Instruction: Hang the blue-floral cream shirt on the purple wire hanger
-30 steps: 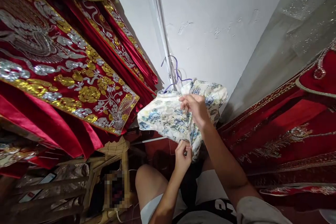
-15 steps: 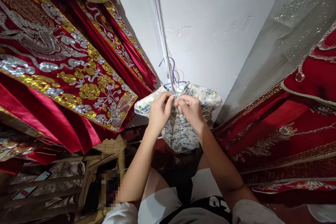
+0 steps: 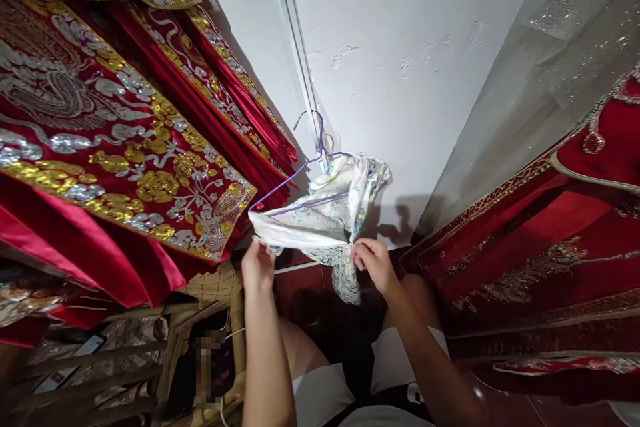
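Note:
A purple wire hanger (image 3: 285,181) hangs by its hook in front of the wall, its left arm bare. On it is a white blouse with a blue and yellow print (image 3: 327,210), pulled partly off the left arm and bunched toward the right. My left hand (image 3: 259,263) pinches the blouse's edge just under the hanger's left end. My right hand (image 3: 373,261) grips the cloth at the lower right, fingers closed on it. Below, the blouse's gathered lower part (image 3: 346,281) dangles between my hands.
Red garments with gold and silver embroidery (image 3: 165,147) hang close on the left, and more red embroidered cloth (image 3: 520,240) on the right. A bamboo seat (image 3: 167,333) with phones (image 3: 90,345) on it stands at lower left. A white wall (image 3: 390,100) rises ahead.
The blouse's left shoulder has come off the hanger's left arm, baring it. My hands have moved apart and lower, from the neckline to the blouse's edges.

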`<action>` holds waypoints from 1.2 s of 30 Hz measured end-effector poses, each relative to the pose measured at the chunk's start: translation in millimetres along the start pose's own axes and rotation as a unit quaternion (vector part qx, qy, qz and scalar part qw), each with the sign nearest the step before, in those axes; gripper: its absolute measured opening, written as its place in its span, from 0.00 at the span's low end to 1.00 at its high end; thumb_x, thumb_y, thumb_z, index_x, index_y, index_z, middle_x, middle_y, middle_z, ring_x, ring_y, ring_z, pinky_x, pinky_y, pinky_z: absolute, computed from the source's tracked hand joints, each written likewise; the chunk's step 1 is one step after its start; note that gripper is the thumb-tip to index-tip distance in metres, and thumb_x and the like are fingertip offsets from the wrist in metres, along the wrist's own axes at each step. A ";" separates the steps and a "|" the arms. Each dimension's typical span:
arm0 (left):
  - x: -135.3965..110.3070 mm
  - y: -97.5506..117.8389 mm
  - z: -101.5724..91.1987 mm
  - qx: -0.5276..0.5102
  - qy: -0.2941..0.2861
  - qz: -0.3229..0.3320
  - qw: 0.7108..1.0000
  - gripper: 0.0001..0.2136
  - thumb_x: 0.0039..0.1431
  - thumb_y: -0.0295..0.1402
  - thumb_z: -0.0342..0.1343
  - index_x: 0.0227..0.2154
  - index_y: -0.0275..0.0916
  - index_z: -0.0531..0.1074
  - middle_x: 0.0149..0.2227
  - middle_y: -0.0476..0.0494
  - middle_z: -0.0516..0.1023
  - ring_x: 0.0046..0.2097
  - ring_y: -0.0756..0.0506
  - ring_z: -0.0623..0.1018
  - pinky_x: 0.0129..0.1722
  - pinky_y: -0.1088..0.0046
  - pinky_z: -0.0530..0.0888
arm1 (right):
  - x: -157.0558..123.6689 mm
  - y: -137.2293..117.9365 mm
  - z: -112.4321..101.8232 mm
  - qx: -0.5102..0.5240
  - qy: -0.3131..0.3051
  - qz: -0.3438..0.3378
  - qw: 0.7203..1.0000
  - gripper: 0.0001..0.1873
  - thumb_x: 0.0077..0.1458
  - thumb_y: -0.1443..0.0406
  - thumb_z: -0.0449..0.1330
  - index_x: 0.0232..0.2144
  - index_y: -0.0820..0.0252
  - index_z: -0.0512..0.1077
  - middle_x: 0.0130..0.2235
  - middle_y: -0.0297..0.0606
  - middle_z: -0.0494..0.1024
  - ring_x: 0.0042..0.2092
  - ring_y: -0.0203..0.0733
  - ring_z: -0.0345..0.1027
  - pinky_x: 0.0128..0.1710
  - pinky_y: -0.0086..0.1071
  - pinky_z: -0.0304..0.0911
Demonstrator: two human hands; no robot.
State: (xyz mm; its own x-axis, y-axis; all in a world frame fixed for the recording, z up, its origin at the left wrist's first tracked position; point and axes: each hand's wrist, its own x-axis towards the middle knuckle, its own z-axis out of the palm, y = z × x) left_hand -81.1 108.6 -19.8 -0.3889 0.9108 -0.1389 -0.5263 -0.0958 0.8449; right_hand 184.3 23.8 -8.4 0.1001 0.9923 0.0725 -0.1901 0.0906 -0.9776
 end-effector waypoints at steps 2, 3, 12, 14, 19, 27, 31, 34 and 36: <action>-19.6 -27.8 -5.1 0.038 0.020 -0.016 0.999 0.14 0.47 0.36 0.69 0.23 0.37 0.69 0.20 0.53 0.72 0.23 0.52 0.73 0.28 0.77 0.73 | -7.7 12.3 -6.8 0.007 0.021 0.020 1.000 0.13 0.49 0.61 0.55 0.16 0.58 0.68 0.13 0.27 0.60 0.18 0.32 0.51 0.21 0.30 0.47; -28.3 -37.2 -5.1 0.051 0.023 -0.020 0.998 0.14 0.44 0.36 0.70 0.23 0.37 0.70 0.21 0.52 0.73 0.24 0.51 0.75 0.29 0.75 0.74 | -11.4 18.2 -12.2 -0.004 0.018 0.031 0.999 0.14 0.49 0.61 0.55 0.16 0.58 0.68 0.13 0.28 0.60 0.18 0.33 0.51 0.21 0.30 0.47; -98.6 -17.5 58.8 0.120 -0.284 0.073 0.949 0.15 0.59 0.47 0.64 0.32 0.40 0.74 0.37 0.45 0.78 0.41 0.44 0.79 0.45 0.69 0.75 | -9.4 24.8 -26.5 -0.122 -0.079 0.039 0.989 0.20 0.59 0.49 0.60 0.26 0.58 0.74 0.27 0.35 0.73 0.33 0.41 0.66 0.36 0.34 0.61; -121.4 -10.5 74.6 0.193 -0.381 0.099 0.899 0.12 0.65 0.44 0.59 0.35 0.40 0.75 0.42 0.41 0.80 0.48 0.40 0.79 0.52 0.64 0.73 | -0.5 19.9 -15.6 -0.016 -0.109 0.059 0.992 0.27 0.58 0.40 0.57 0.31 0.57 0.76 0.32 0.37 0.76 0.39 0.45 0.69 0.42 0.36 0.64; -148.1 8.3 82.6 0.331 -0.495 0.197 0.779 0.07 0.70 0.34 0.53 0.40 0.42 0.76 0.45 0.40 0.79 0.64 0.37 0.70 0.65 0.57 0.64 | 15.6 6.5 2.4 0.212 -0.223 0.246 0.919 0.34 0.51 0.33 0.58 0.28 0.57 0.74 0.26 0.36 0.73 0.35 0.44 0.70 0.37 0.35 0.66; -109.1 38.3 57.7 0.383 -0.422 0.212 0.794 0.24 0.69 0.38 0.55 0.65 0.46 0.59 0.60 0.37 0.70 0.62 0.39 0.70 0.63 0.59 0.65 | 25.2 -34.0 21.2 0.201 -0.365 0.253 0.873 0.29 0.41 0.49 0.74 0.40 0.62 0.78 0.36 0.40 0.81 0.40 0.44 0.75 0.44 0.35 0.68; -83.3 44.2 39.4 0.416 -0.516 0.051 0.747 0.19 0.68 0.46 0.52 0.54 0.39 0.70 0.46 0.42 0.77 0.48 0.41 0.75 0.50 0.66 0.72 | 43.6 -79.3 13.4 -0.043 -0.414 0.093 0.905 0.16 0.42 0.67 0.70 0.38 0.63 0.81 0.37 0.38 0.82 0.38 0.44 0.75 0.43 0.35 0.67; -72.2 45.1 21.1 0.500 -0.543 -0.017 0.674 0.21 0.66 0.51 0.51 0.33 0.36 0.73 0.33 0.47 0.75 0.37 0.45 0.72 0.38 0.71 0.71 | 69.4 -99.2 3.1 -0.241 -0.258 -0.093 0.931 0.12 0.49 0.68 0.63 0.37 0.60 0.82 0.40 0.41 0.83 0.43 0.48 0.75 0.46 0.37 0.68; -69.8 49.3 8.5 0.572 -0.487 0.007 0.660 0.22 0.66 0.52 0.49 0.31 0.36 0.72 0.32 0.48 0.75 0.35 0.45 0.71 0.36 0.72 0.69 | 91.5 -95.4 -4.7 -0.331 -0.145 -0.124 0.924 0.19 0.51 0.67 0.62 0.46 0.58 0.81 0.43 0.43 0.83 0.46 0.52 0.76 0.48 0.41 0.69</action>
State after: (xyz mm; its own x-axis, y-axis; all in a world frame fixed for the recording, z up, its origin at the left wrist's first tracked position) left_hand -73.5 43.7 36.0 0.5764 0.7923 -0.1999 0.6035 -0.2478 0.7579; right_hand 216.2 105.6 90.6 -0.2231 0.9374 0.2672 0.4517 0.3424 -0.8238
